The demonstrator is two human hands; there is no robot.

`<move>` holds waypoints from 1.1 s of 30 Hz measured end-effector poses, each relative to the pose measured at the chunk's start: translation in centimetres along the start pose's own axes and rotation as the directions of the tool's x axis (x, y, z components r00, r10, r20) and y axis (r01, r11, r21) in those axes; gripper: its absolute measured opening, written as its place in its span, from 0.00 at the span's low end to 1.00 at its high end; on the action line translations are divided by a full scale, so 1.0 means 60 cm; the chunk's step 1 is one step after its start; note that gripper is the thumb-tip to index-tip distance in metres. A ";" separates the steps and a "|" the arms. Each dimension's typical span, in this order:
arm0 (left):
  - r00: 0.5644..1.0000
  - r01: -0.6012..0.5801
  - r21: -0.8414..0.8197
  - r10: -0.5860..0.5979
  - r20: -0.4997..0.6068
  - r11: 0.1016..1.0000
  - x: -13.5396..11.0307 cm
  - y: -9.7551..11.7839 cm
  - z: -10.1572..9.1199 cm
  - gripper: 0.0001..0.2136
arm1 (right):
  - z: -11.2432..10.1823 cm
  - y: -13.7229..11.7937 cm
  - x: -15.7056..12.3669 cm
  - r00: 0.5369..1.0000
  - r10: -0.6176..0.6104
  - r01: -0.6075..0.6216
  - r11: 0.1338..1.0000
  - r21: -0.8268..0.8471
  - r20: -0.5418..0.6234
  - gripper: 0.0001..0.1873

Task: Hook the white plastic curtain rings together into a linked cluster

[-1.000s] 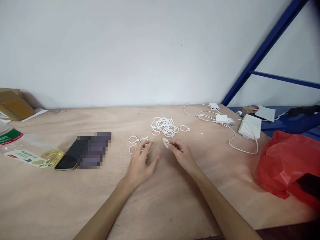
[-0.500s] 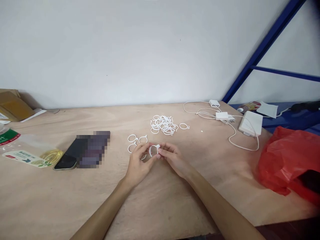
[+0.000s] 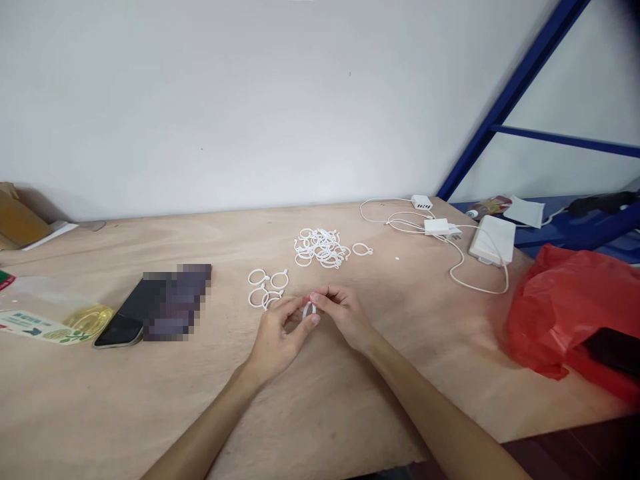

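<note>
My left hand (image 3: 279, 335) and my right hand (image 3: 344, 315) meet over the wooden table (image 3: 320, 400), both pinching one small white plastic ring (image 3: 309, 311) between thumb and fingertips. Just left of the hands lie three separate white rings (image 3: 265, 288). Farther back sits a heap of several white rings (image 3: 320, 248), with a single ring (image 3: 362, 250) beside it on the right.
A dark phone (image 3: 131, 313) and a plastic bottle (image 3: 45, 317) with yellow liquid lie at the left. White chargers and cables (image 3: 440, 230) and a white box (image 3: 493, 241) sit at the back right. A red plastic bag (image 3: 565, 313) lies at the right edge. A blue metal frame (image 3: 505, 100) stands behind.
My right hand brought a ring from near the heap toward my left hand. Both hands closed on it and drew slightly nearer to me.
</note>
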State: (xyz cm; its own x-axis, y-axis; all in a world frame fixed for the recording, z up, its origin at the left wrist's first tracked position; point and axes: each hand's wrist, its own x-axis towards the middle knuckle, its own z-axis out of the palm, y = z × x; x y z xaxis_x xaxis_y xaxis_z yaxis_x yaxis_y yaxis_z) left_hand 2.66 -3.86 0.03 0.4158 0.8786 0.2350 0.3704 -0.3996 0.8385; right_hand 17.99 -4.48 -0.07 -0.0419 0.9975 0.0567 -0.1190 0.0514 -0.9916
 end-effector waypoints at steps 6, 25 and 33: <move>0.988 -0.059 0.405 0.113 -0.109 0.912 0.002 -0.031 -0.008 0.15 | -0.028 0.028 0.018 0.940 -0.278 0.111 0.795 -0.596 -0.196 0.10; 0.977 -0.033 0.552 0.144 -0.159 0.833 0.003 -0.041 -0.008 0.19 | -0.105 0.031 0.084 0.863 -0.121 -0.244 0.751 -0.614 -0.490 0.08; 0.971 -0.078 0.502 0.181 -0.159 0.861 0.003 -0.043 -0.005 0.15 | -0.154 0.004 0.081 0.833 0.199 -0.159 0.980 0.120 -0.517 0.11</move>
State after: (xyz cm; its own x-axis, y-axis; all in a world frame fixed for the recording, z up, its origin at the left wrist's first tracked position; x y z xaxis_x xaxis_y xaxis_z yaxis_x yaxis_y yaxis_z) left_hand 1.54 -2.58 -1.94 0.3386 0.8219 0.4580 0.7032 -0.5445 0.4572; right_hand 26.93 0.85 -1.12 0.4539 0.8660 -0.2099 -0.2287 -0.1145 -0.9668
